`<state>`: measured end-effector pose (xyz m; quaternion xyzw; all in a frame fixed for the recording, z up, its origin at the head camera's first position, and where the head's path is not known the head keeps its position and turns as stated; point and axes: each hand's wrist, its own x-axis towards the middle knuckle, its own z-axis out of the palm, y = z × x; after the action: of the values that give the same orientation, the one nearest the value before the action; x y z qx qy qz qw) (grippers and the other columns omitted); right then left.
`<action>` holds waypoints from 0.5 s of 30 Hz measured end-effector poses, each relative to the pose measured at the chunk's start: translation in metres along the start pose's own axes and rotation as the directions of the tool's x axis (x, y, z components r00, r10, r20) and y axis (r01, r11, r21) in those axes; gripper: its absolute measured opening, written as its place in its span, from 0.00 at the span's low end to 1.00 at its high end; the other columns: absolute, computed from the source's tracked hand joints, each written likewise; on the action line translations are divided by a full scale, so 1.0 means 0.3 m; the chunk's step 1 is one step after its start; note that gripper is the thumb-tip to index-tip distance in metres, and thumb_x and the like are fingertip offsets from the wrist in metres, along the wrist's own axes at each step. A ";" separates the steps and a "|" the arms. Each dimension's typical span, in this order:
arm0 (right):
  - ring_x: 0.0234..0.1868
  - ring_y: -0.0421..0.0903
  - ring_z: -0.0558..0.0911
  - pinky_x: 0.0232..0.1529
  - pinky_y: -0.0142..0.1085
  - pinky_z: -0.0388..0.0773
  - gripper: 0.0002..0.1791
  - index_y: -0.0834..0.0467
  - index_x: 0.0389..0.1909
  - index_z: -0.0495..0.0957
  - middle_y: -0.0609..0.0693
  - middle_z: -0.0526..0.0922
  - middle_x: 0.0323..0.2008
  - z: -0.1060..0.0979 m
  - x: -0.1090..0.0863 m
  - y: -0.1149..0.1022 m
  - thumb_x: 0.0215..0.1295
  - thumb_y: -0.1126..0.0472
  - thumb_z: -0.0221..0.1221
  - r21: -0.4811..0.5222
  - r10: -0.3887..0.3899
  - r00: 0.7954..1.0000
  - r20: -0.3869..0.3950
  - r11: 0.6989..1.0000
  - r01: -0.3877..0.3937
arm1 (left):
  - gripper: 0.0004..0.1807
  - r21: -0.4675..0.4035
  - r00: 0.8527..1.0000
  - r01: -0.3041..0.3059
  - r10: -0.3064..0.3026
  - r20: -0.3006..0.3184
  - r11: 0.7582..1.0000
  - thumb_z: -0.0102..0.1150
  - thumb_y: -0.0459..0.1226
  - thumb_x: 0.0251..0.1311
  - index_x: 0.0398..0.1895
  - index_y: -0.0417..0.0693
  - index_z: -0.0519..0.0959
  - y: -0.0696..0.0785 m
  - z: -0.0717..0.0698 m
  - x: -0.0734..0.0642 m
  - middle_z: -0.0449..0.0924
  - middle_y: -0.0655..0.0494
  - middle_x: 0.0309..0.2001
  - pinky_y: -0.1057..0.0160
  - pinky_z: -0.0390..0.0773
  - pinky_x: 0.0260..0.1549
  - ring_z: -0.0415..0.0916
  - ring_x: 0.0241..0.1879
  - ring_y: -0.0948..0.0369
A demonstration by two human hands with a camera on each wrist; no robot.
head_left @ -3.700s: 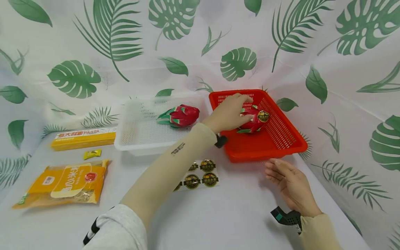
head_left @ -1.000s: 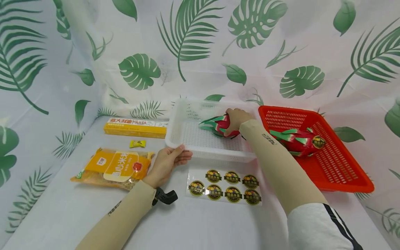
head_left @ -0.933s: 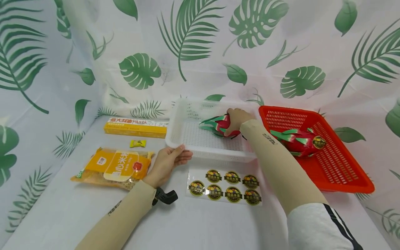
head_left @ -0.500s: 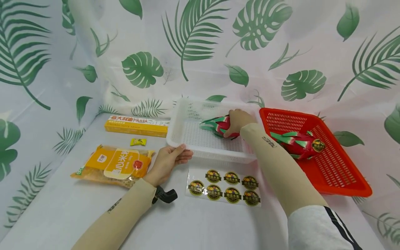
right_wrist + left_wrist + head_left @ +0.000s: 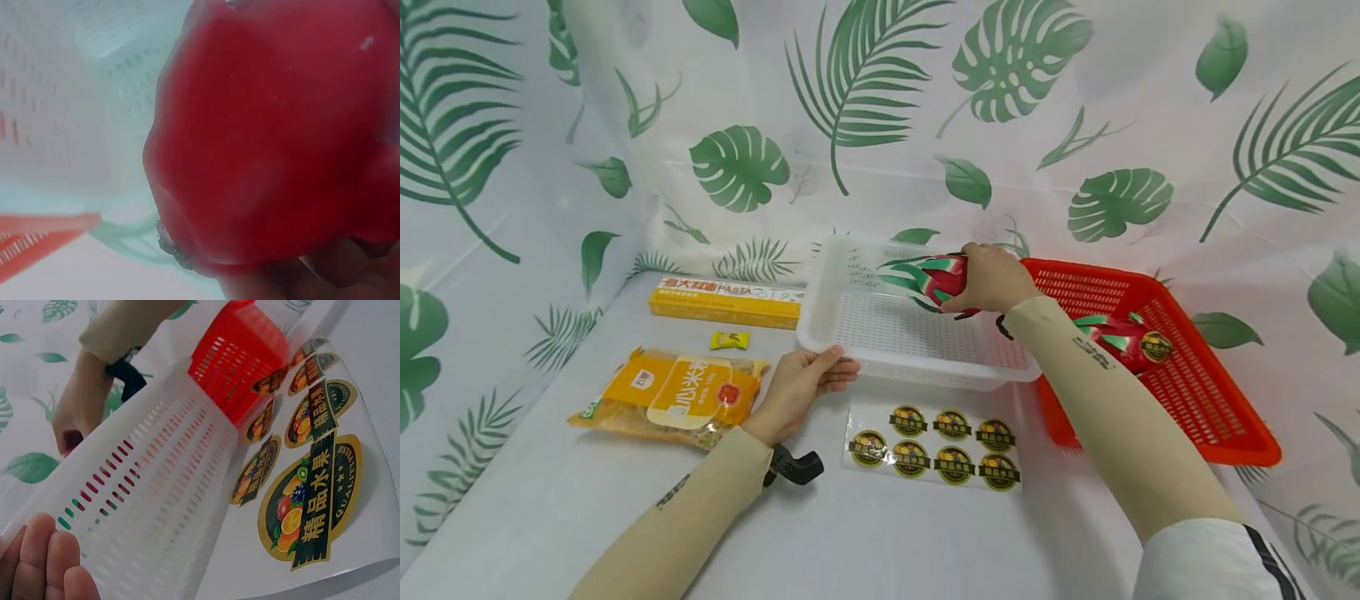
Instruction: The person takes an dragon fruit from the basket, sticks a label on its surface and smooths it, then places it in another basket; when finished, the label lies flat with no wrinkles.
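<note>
A red dragon fruit [image 5: 943,279] with green scales is gripped at its right end by my right hand [image 5: 997,279], raised over the right part of the white basket [image 5: 925,365]. Its red skin fills most of the right wrist view. My left hand [image 5: 796,385] holds the white basket's front rim near its left corner, thumb along the rim and fingers below it; fingertips show against the outer wall in the left wrist view. A second dragon fruit, bearing a round sticker [image 5: 1156,346], lies in the red basket [image 5: 1240,417], partly hidden by my right forearm.
A clear sheet with several round black-and-gold stickers [image 5: 953,464] lies in front of the white basket. To the left are a yellow pasta box [image 5: 726,304], a small yellow packet [image 5: 730,340] and an orange food bag [image 5: 673,396]. A leaf-print cloth hangs behind.
My right hand, gripping the dragon fruit, has lifted it off the white basket's floor, up and slightly right. My left hand keeps its place on the rim. Earlier, my left hand was at the stickered fruit.
</note>
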<state>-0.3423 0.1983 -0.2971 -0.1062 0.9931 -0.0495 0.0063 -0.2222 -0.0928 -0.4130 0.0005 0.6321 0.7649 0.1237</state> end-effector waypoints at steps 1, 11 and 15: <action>0.51 0.59 0.81 0.50 0.54 0.85 0.48 0.63 0.62 0.71 0.61 0.82 0.52 -0.013 -0.021 -0.002 0.47 0.40 0.78 0.011 -0.004 1.000 -0.013 1.000 0.004 | 0.21 0.001 1.000 -0.001 0.001 -0.001 1.000 0.54 0.44 0.78 0.52 0.32 0.81 0.000 0.001 -0.001 0.92 0.50 0.44 0.64 0.87 0.46 0.89 0.40 0.63; 0.56 0.60 0.78 0.51 0.57 0.86 0.56 0.60 0.72 0.66 0.61 0.80 0.58 -0.104 -0.218 0.000 0.46 0.42 0.80 0.142 0.003 0.995 -0.104 0.990 0.012 | 0.22 0.014 1.000 0.001 -0.001 -0.019 1.000 0.55 0.45 0.78 0.53 0.32 0.81 -0.001 0.010 -0.004 0.92 0.51 0.44 0.64 0.87 0.47 0.89 0.40 0.64; 0.55 0.60 0.79 0.49 0.57 0.87 0.57 0.59 0.73 0.65 0.61 0.80 0.58 -0.135 -0.307 -0.006 0.45 0.42 0.81 0.156 0.000 0.991 -0.133 0.988 0.021 | 0.22 0.026 1.000 0.005 -0.004 -0.017 1.000 0.54 0.46 0.78 0.54 0.33 0.81 0.001 0.010 -0.005 0.92 0.51 0.45 0.65 0.86 0.46 0.89 0.41 0.64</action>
<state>-0.2529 0.2198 -0.2563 -0.1071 0.9838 -0.1344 -0.0514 -0.2203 -0.0902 -0.4118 -0.0055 0.6432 0.7562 0.1201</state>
